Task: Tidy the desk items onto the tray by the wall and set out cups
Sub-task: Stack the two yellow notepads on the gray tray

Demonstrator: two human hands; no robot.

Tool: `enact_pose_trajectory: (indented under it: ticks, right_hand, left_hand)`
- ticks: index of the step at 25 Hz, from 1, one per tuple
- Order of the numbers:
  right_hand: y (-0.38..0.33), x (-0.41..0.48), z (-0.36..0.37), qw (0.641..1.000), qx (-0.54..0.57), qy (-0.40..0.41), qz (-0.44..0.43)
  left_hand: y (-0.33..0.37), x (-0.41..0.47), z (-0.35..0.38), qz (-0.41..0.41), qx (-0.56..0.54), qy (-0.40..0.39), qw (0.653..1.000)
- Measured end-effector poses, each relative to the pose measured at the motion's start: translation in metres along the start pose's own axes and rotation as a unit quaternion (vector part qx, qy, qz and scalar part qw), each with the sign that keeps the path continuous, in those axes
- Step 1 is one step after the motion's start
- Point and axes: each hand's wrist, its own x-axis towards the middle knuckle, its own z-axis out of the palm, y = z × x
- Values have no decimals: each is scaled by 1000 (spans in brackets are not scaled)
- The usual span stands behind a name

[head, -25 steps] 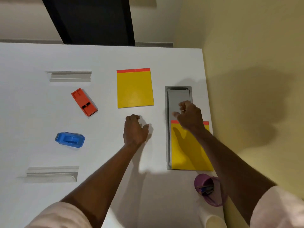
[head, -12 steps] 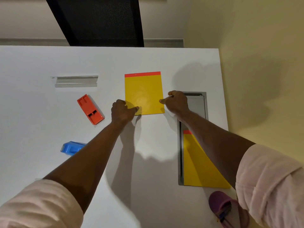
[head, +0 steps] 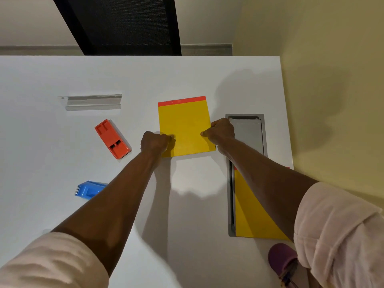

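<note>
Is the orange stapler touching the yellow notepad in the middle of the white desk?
Apart. The head view shows bare white desk between the orange stapler and the yellow notepad, with the left hand at the pad's near edge.

Bright overhead light, soft shadows, wide-angle distortion

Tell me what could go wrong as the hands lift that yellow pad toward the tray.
The left hand and right hand pinch the yellow pad only near its lower corners, so it may sag or slip. A second pad already fills the near half of the tray and overhangs it; stacking could knock it toward the wall.
</note>
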Motion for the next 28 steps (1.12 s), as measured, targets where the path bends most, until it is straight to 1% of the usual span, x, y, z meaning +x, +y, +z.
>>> enact_pose_trajectory:
  ticks: [2,4,6,8,9,11,14,16,18,22,25,28]
  right_hand:
    - [0,-6,0,999,17,-3,29]
    - [3,-25,-9,999,41,-6,14]
    - [14,-48,-24,999,35,11,-5]
    - [61,-102,-80,997,13,80,5]
    - [68,-104,-86,996,12,85,-12]
    - [93,-126,-114,994,-2,104,-33]
    - [101,-135,-128,995,11,93,-29]
    - [114,-140,-136,996,2,81,-27]
    - [137,-155,-148,995,-44,93,-17]
    - [175,-178,-158,990,-81,114,35]
    - [190,-185,-153,981,-146,110,60]
    - [201,-190,-149,965,-231,98,71]
  left_hand:
    - [-8,-9,-4,16,0,15,1000]
    - [-14,-26,-3,35,-14,32,999]
    - [-18,-55,-1,58,-28,37,997]
    - [-28,-116,29,113,-24,-7,993]
    - [-32,-124,29,128,-29,-8,991]
    - [-39,-155,43,168,-32,-38,985]
    - [-46,-169,49,205,-29,-30,978]
    - [-51,-183,59,206,-34,-28,978]
    - [-62,-204,75,201,-33,-51,978]
    - [-88,-238,103,191,-10,-77,978]
    - [-105,-247,120,188,23,-101,977]
    - [-118,-249,132,182,56,-130,973]
